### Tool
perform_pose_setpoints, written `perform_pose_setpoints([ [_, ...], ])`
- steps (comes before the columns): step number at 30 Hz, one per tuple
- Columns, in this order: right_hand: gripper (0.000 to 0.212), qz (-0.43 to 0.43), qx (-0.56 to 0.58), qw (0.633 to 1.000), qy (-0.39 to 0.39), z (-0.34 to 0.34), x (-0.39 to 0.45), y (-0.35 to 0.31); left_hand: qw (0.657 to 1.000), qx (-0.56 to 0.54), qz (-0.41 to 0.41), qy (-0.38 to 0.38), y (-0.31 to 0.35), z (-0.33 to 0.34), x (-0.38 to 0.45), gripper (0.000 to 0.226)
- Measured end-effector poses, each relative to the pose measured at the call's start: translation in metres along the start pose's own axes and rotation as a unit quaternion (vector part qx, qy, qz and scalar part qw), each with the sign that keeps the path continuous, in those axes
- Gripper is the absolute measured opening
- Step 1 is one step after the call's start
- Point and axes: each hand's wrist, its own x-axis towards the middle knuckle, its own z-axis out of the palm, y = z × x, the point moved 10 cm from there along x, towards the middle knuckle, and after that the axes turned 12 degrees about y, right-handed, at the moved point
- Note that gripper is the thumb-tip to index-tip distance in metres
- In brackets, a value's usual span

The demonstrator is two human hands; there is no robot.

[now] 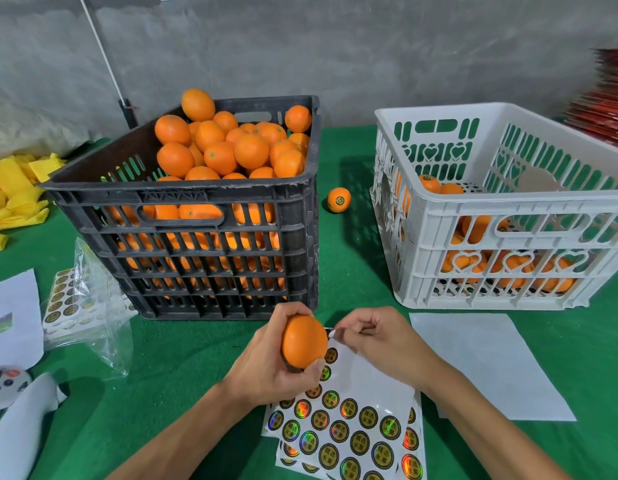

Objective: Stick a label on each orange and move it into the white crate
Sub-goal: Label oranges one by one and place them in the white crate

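Green desk [182, 368]: left hand [266, 372] grips orange [304, 341] steady; right hand [376, 341] pinches label [332, 333] beside it, ready for sticking.

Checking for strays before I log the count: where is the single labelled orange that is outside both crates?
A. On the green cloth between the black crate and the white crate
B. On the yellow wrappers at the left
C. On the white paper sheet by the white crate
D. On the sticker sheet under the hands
A: the labelled orange rests on the green cloth between the black crate and the white crate.
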Motion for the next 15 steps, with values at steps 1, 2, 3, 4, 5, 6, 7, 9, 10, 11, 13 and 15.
perform_pose_setpoints([
  [1, 0.022, 0.0, 0.004, 1.0, 0.013, -0.001, 0.0, 0.0, 1.0, -0.003, -0.002, 0.0, 0.0, 0.0, 0.0, 0.078],
  [2, 0.022, 0.0, 0.001, 0.999, 0.033, -0.004, 0.0, -0.001, 1.0, -0.005, -0.003, 0.0, 0.0, 0.0, 0.001, 0.078],
  [3, 0.019, -0.006, -0.012, 0.998, 0.064, -0.009, 0.0, -0.002, 1.0, -0.008, -0.004, 0.001, 0.001, 0.0, 0.001, 0.078],
  [4, 0.017, -0.02, -0.028, 0.994, 0.101, -0.016, 0.0, -0.006, 1.0, -0.011, -0.008, 0.003, 0.001, 0.0, 0.001, 0.079],
  [5, 0.014, -0.041, -0.036, 0.989, 0.136, -0.024, -0.001, -0.012, 1.0, -0.012, -0.014, 0.007, 0.001, 0.0, 0.002, 0.08],
  [6, 0.011, -0.064, -0.031, 0.984, 0.163, -0.029, -0.003, -0.02, 1.0, -0.013, -0.024, 0.013, 0.001, 0.0, 0.003, 0.08],
  [7, 0.01, -0.088, -0.025, 0.979, 0.18, -0.03, -0.007, -0.028, 0.999, -0.014, -0.036, 0.021, 0.0, 0.0, 0.004, 0.081],
  [9, 0.008, -0.139, -0.057, 0.97, 0.189, -0.025, -0.013, -0.043, 0.998, -0.022, -0.053, 0.033, 0.003, 0.002, 0.007, 0.082],
  [10, 0.008, -0.156, -0.088, 0.966, 0.187, -0.019, -0.016, -0.048, 0.998, -0.022, -0.053, 0.034, 0.006, 0.004, 0.008, 0.081],
  [11, 0.008, -0.163, -0.107, 0.963, 0.186, -0.015, -0.017, -0.05, 0.998, -0.014, -0.051, 0.032, 0.009, 0.006, 0.009, 0.08],
  [13, 0.01, -0.154, -0.081, 0.969, 0.175, -0.016, -0.017, -0.05, 0.998, 0.02, -0.044, 0.026, 0.014, 0.007, 0.012, 0.079],
  [15, 0.016, -0.142, -0.027, 0.98, 0.136, -0.017, -0.017, -0.05, 0.998, 0.052, -0.031, 0.022, 0.02, 0.007, 0.015, 0.079],
])
